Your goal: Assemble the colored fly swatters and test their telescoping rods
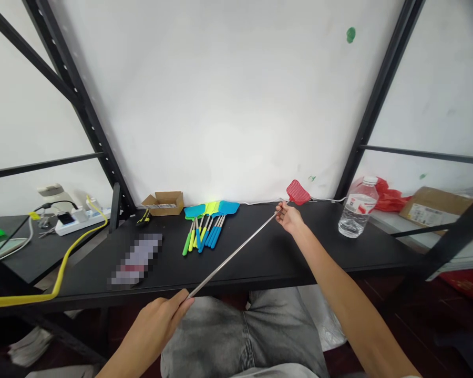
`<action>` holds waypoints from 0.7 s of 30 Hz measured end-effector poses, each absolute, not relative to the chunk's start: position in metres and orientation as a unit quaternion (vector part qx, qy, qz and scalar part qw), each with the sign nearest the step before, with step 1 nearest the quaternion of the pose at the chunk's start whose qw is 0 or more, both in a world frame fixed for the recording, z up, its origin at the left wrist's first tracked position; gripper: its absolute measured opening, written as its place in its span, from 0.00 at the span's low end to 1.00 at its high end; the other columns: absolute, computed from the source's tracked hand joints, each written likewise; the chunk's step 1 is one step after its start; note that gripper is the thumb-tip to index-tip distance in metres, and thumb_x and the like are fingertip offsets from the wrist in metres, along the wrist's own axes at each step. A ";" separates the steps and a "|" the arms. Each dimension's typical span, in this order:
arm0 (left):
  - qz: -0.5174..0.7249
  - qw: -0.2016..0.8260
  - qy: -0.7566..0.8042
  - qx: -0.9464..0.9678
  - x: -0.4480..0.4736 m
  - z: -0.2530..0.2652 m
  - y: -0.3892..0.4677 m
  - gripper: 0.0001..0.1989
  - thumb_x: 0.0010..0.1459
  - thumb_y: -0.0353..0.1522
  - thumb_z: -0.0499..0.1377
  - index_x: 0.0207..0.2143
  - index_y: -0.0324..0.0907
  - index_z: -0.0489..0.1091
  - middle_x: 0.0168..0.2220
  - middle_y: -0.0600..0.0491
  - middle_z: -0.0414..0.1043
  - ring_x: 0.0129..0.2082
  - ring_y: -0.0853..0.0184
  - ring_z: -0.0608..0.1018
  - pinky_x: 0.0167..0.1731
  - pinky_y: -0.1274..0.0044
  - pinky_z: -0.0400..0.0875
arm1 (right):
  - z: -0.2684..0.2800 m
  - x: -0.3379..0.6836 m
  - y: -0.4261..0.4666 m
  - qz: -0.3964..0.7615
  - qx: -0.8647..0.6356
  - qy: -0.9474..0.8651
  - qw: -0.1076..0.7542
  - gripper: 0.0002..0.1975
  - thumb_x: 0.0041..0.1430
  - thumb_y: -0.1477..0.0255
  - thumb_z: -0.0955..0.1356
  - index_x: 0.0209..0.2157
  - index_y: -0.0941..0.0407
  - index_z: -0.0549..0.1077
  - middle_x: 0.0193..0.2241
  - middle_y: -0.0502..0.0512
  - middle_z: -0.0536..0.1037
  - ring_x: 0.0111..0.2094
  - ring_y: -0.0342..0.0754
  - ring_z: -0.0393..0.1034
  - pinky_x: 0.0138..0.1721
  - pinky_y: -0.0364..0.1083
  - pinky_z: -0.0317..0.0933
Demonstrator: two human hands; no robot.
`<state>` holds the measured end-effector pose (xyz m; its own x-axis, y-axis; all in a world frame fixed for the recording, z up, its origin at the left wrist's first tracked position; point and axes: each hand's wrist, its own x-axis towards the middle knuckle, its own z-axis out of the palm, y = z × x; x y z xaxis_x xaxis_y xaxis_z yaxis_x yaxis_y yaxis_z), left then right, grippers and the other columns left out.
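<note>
A fly swatter (236, 250) with a red mesh head and a long, thin metal shaft is stretched slantwise between my two hands. At the near end, by the table's front edge, my left hand (160, 320) is closed round the handle, which its fingers hide. Further off, my right hand (288, 217) pinches the shaft just below the red head, which points up toward the wall. Left of the shaft lies a row of several short fly swatters (212, 220) with blue and yellow-green heads, their green, yellow and blue handles facing me.
On the black table (256, 270) stand an open small cardboard box (164, 203) and a water bottle (358, 208) at the right. A blurred-out flat item (137, 261) lies front left. A yellow cable (69, 252) and a power strip (82, 220) are further left. Black posts rise on both sides.
</note>
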<state>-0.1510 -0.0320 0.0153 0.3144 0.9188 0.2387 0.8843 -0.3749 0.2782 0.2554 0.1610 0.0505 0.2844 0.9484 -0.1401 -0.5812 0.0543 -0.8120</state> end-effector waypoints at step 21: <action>0.239 0.144 0.594 0.755 -0.220 0.003 -0.062 0.16 0.54 0.48 0.57 0.39 0.54 0.77 0.33 0.54 0.80 0.33 0.59 0.81 0.32 0.77 0.73 | 0.042 0.267 0.170 0.527 -0.389 -0.193 0.731 0.12 0.66 0.65 0.63 0.28 0.53 0.67 0.19 0.46 0.71 0.19 0.40 0.66 0.20 0.40 0.59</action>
